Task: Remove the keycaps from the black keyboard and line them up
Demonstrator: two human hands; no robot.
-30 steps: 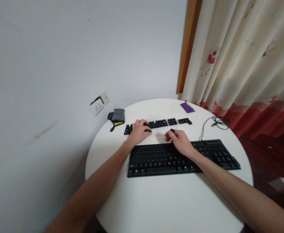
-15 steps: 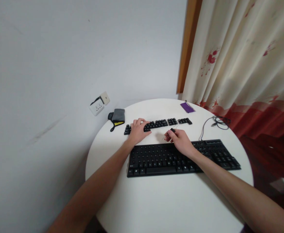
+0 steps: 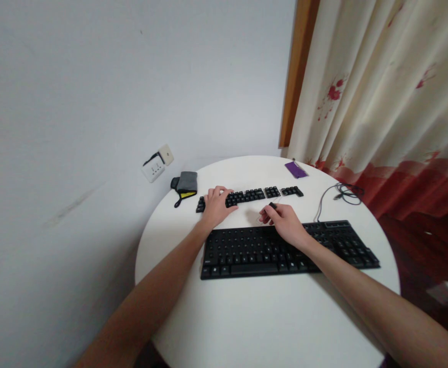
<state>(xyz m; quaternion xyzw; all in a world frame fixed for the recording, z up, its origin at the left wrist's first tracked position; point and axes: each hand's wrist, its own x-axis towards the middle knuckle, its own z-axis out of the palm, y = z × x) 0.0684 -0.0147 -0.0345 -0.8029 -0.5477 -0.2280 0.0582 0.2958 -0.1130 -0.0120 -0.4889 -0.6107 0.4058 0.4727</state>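
A black keyboard (image 3: 242, 269) lies on the round white table (image 3: 254, 322), many of its upper-left keys taken off so that bare stems show. Behind it, loose black keycaps (image 3: 253, 194) are laid out in rows. My left hand (image 3: 215, 205) rests over the left part of these rows, thumb and fingers apart, covering some keycaps. Above the keyboard's back edge, my right hand (image 3: 287, 223) is closed around a keycap puller (image 3: 273, 205) with a black handle and thin wire. Whether a keycap sits in the wire cannot be made out.
A grey pouch with yellow lining (image 3: 187, 183) lies at the table's back left. At the back right is a purple packet (image 3: 296, 169). The keyboard's coiled cable (image 3: 349, 193) lies near the right edge. A wall socket (image 3: 154, 168) and a curtain (image 3: 361, 102) stand beyond.
My left hand has shifted very slightly left over the keycaps. My right hand stays almost still with the keycap puller.
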